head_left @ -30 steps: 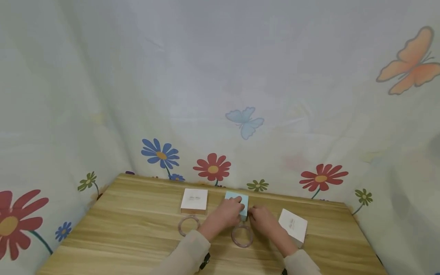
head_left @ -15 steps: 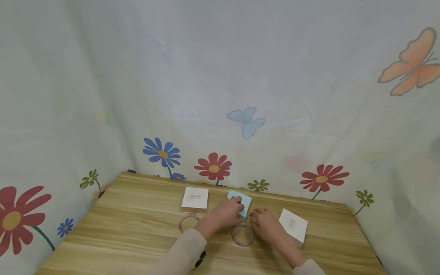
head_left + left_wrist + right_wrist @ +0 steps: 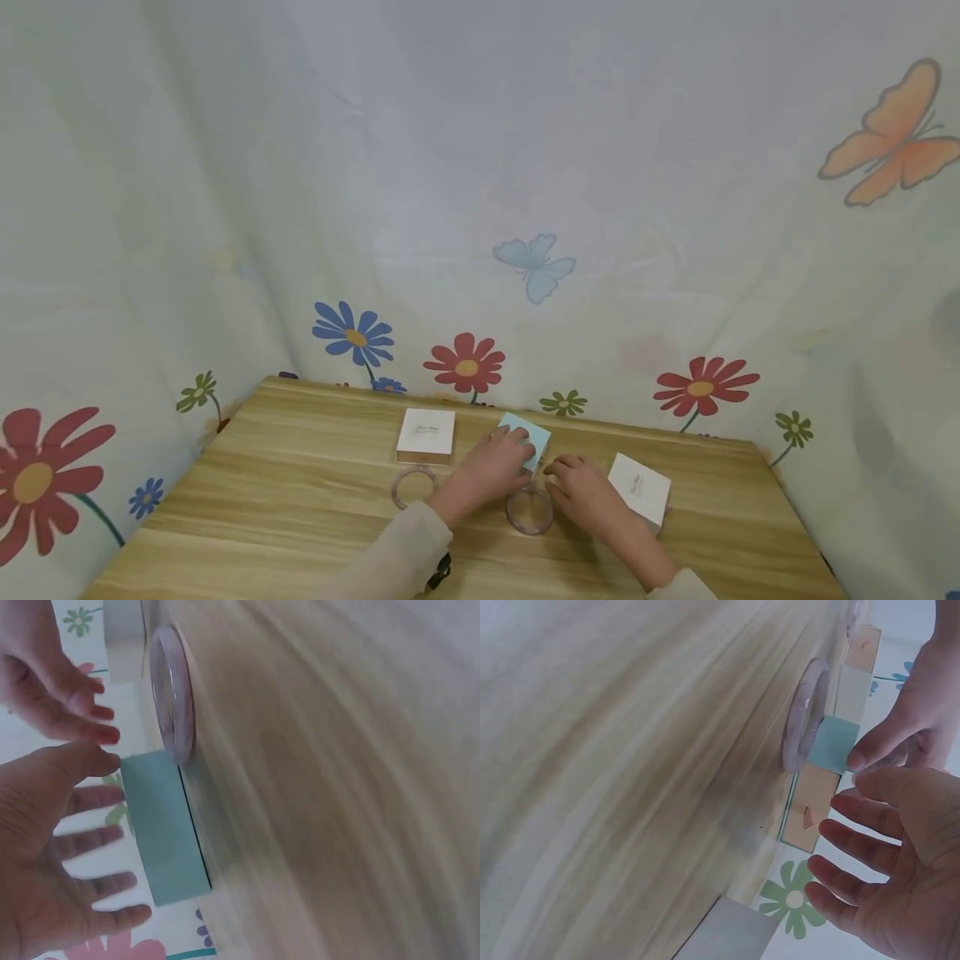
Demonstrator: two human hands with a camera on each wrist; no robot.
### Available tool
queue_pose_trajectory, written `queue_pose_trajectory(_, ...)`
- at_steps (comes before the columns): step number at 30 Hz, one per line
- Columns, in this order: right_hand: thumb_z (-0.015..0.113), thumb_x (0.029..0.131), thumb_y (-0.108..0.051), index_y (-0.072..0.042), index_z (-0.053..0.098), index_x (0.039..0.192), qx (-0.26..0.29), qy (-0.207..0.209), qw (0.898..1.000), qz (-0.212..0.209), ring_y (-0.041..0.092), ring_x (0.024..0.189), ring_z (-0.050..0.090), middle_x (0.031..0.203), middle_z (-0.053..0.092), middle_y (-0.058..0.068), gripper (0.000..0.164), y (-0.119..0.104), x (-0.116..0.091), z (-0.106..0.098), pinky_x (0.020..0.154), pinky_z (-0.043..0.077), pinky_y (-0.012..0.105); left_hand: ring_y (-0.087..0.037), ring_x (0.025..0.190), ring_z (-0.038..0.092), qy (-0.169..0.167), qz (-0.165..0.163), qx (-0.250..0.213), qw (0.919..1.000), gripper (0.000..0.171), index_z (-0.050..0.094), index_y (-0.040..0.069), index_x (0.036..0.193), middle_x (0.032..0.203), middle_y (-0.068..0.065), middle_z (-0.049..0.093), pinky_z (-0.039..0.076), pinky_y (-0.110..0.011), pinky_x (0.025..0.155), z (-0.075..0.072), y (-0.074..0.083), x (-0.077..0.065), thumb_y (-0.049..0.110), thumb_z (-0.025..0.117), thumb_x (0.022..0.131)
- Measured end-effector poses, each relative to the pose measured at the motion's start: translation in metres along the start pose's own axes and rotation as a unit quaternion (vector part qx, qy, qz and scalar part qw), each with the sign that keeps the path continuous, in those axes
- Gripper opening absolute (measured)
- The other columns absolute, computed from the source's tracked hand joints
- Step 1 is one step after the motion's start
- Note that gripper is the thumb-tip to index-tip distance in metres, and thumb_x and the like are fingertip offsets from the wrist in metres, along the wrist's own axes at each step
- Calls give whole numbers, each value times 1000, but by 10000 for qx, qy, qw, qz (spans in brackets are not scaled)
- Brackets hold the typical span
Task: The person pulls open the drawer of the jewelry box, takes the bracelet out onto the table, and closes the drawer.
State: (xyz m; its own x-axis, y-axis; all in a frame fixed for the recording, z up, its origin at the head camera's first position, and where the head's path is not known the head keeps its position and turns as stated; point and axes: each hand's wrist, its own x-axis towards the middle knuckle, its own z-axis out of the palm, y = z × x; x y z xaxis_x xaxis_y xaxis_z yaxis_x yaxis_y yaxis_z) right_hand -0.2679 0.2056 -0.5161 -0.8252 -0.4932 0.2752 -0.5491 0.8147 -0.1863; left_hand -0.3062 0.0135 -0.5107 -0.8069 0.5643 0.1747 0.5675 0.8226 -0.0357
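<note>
Blue box [image 3: 536, 432] askew near far edge of desk [image 3: 315, 475]; left hand [image 3: 492, 468] nearer, spread over it, ungripping; right hand [image 3: 591, 496] beside, relaxed, empty.

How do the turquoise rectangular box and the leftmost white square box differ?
The left hand partly covers the turquoise box; the white box lies uncovered. The turquoise box stands askew to the table's back edge; the white box, nearly parallel. Both show a peach-coloured side.
</note>
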Motion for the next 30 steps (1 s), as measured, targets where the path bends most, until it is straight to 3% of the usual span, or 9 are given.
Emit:
queue_pose_trajectory(6, 73, 93, -15, -3, 74, 106, 87, -11, 10000, 8, 39, 106, 63, 113, 69, 13, 17, -3, -2, -2, 92, 52, 54, -29, 105, 60, 145, -590, 160, 9980, 39, 68, 24, 121, 118, -1, 62, 53, -50, 88, 10, 19, 1, 53, 67, 94)
queue_pose_trajectory(10, 74, 92, -14, -2, 74, 105, 124, 5, 9999, -25, 41, 104, 64, 111, 69, 15, 18, -7, -1, -1, 89, 52, 55, -27, 97, 61, 390, -705, 348, 9961, 39, 68, 26, 120, 110, -1, 62, 53, -49, 83, 16, 22, 4, 53, 70, 91)
queue_pose_trajectory(15, 73, 92, -11, 1, 73, 109, 180, 23, 9998, 40, 43, 106, 62, 113, 69, 16, 21, -11, 1, -3, 91, 52, 56, -21, 94, 62, 458, -290, 426, 9976, 40, 68, 28, 120, 109, 3, 63, 55, -42, 81, 17, 5, 8, 50, 75, 87)
queue_pose_trajectory(21, 72, 94, -12, 1, 71, 113, 74, 41, 9997, 248, 41, 107, 62, 114, 69, 15, 23, -7, 0, 0, 92, 52, 53, -10, 93, 61, 156, 380, -207, 9989, 35, 69, 22, 112, 107, 4, 64, 53, -29, 82, 9, -16, 15, 29, 84, 82)
queue_pose_trajectory(25, 72, 95, -15, 3, 69, 118, 113, -1, 9994, 314, 43, 109, 61, 118, 68, 18, 30, -6, -1, 3, 93, 51, 54, -11, 98, 62, -142, 373, -631, 9972, 32, 68, 19, 113, 113, 2, 65, 53, -27, 82, 8, -22, 14, 19, 82, 84)
queue_pose_trajectory(30, 73, 94, -18, 3, 67, 124, 130, -28, 9993, 354, 45, 113, 60, 124, 66, 19, 37, -6, -5, 5, 95, 50, 56, -15, 106, 65, -40, 308, -900, 9955, 31, 67, 14, 114, 117, -1, 67, 54, -26, 86, 12, -24, 9, 2, 74, 86)
